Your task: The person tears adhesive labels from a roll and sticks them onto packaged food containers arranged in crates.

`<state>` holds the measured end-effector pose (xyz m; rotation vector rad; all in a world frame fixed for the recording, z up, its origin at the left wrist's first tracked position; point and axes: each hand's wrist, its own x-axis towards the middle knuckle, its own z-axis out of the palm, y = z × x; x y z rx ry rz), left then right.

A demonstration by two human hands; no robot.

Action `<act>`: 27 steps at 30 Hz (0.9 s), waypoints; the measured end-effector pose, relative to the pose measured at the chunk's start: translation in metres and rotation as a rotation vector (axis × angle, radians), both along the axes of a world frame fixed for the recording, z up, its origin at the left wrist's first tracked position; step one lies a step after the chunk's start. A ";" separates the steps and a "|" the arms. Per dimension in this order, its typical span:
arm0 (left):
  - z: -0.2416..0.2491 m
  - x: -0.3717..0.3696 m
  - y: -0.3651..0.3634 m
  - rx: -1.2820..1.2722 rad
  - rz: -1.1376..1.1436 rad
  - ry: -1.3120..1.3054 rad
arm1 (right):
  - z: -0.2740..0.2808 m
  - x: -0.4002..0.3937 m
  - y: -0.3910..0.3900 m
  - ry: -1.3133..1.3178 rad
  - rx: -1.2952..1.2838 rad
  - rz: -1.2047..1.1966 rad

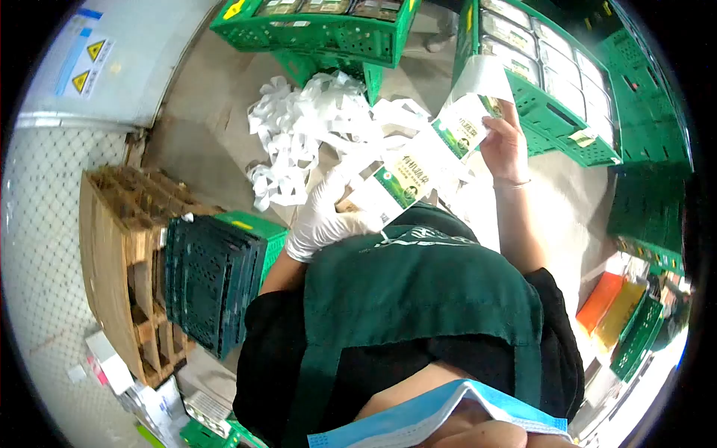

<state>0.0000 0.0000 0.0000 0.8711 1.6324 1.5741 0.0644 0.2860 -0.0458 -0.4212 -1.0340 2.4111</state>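
Note:
A strip of printed labels (407,178), white with green and cream panels and a small picture, stretches between my two hands in front of my chest. My left hand (323,218), in a white glove, is closed on its lower left end. Bare and raised to the right, my right hand (505,146) pinches the strip near its upper end. Blank translucent backing (482,75) curls up beyond those fingers. Behind and below the strip, a tangled heap of white ribbon-like strip (299,123) lies on the floor.
Green crates (321,33) with packed trays stand ahead; another filled crate (549,93) is at the right. On my left are a wooden pallet (112,261) and stacked dark folded crates (205,280). Orange and yellow items (601,299) sit at lower right.

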 end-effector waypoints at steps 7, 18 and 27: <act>-0.004 -0.055 0.002 -0.234 0.006 -0.260 | 0.011 -0.033 -0.009 0.061 -0.010 -0.256; -0.008 -0.128 -0.019 -0.500 -0.282 -0.386 | -0.003 -0.031 0.109 -0.159 -0.061 -0.632; -0.131 -0.187 -0.022 -0.861 -0.173 -0.354 | 0.013 -0.004 0.118 -0.176 0.762 -0.820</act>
